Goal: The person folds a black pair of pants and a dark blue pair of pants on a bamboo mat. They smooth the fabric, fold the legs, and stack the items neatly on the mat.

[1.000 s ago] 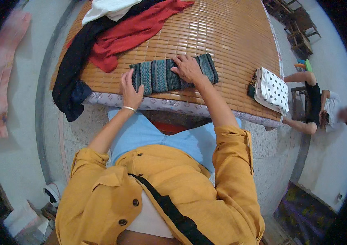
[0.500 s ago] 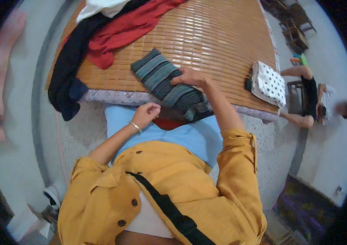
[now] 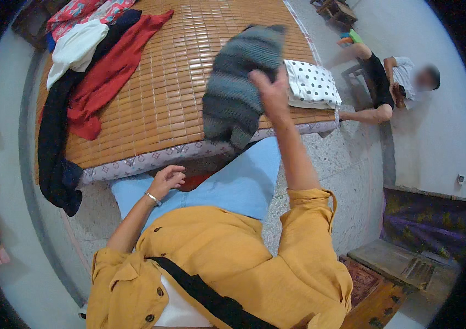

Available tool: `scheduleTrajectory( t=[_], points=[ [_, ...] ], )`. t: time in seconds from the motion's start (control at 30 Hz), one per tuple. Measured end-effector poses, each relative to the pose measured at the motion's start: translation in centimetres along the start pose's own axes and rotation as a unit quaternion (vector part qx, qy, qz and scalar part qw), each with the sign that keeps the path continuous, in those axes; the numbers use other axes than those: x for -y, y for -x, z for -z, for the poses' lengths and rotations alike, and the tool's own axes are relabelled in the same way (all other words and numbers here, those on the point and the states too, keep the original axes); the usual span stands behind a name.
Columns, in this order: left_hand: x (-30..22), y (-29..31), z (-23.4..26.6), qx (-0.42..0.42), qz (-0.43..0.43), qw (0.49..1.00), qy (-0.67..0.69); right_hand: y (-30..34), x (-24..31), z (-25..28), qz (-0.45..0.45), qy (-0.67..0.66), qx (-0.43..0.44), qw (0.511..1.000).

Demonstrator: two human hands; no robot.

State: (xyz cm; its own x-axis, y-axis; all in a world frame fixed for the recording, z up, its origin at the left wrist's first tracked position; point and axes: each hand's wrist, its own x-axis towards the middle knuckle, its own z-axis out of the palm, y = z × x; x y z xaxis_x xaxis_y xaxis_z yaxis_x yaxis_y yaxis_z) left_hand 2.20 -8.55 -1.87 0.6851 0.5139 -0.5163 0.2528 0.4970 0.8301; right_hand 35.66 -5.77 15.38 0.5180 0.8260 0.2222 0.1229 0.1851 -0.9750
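My right hand (image 3: 272, 93) grips the edge of a folded knit garment (image 3: 233, 82) with grey-green and dark stripes, thumb on top and the other fingers mostly hidden. The garment is raised over the front part of a bed covered with a bamboo mat (image 3: 172, 71), its lower end drooping near the bed's edge. Close beside it on the right lies a folded white cloth with black polka dots (image 3: 312, 85). Above my lap, my left hand (image 3: 168, 180) is loosely open with nothing in it, a bracelet on its wrist.
On the bed's left lie a red garment (image 3: 109, 77), a black one (image 3: 52, 159) hanging over the edge, a white one (image 3: 76, 52) and a patterned pink-red cloth (image 3: 82, 19). A seated person (image 3: 405, 82) is beyond the right side. A wooden piece of furniture (image 3: 375, 290) stands at lower right.
My right hand has lifted the striped garment off the mat and carried it rightward toward the polka-dot cloth. My left hand's fingers have loosened. The whole view has turned to the right.
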Motion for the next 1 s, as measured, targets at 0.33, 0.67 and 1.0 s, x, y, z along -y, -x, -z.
scheduleTrajectory(
  t=[0.33,0.67,1.0],
  points=[
    [0.3,-0.2,0.3,-0.030,0.027,0.999,0.005,-9.7,-14.5,22.8,-0.131,0.082,-0.526,0.836],
    [0.1,0.3,2.5,-0.078,0.021,0.997,0.012,-7.1,-15.7,18.9,-0.191,-0.077,-0.415,0.886],
    [-4.5,-0.8,12.9,-0.256,-0.178,0.945,-0.097,0.9,-20.1,4.6,0.120,0.413,-0.172,0.886]
  ],
)
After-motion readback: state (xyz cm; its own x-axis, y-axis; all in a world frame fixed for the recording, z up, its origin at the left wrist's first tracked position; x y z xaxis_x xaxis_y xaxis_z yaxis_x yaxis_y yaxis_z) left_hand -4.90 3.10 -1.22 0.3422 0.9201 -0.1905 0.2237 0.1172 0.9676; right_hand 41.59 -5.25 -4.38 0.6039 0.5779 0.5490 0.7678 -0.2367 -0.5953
